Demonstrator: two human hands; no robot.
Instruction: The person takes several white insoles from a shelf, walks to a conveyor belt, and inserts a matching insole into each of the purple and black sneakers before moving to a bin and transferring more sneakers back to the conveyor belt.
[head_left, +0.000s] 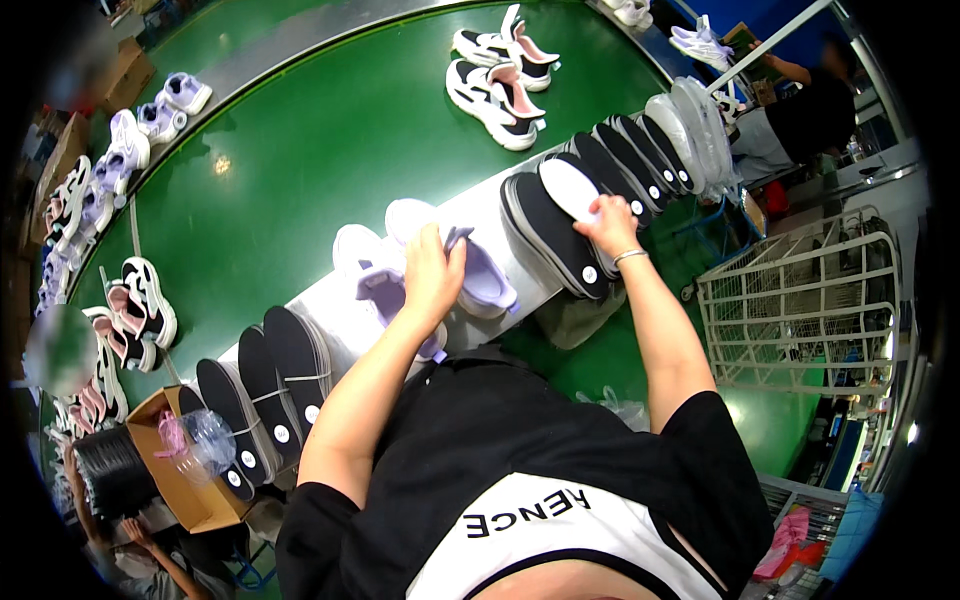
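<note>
Two white-and-lilac sneakers stand side by side on the pale ledge in front of me. My left hand [432,280] grips the right-hand sneaker [486,278] near its tongue, fingers and thumb around the edge of the opening. Part of the left-hand sneaker [380,290] is hidden behind my wrist. To the right, my right hand [612,230] pinches the near end of an insole [568,186] whose white face is up. That insole lies against a stack of black insoles [540,235] with round white labels at their heels.
More black insole stacks [298,350] stand left along the ledge [330,290]. Beyond is a green conveyor belt [300,150] carrying black, white and pink sneakers [495,95]. An open cardboard box [185,470] sits lower left. A wire cart [795,305] and another person [810,110] are at right.
</note>
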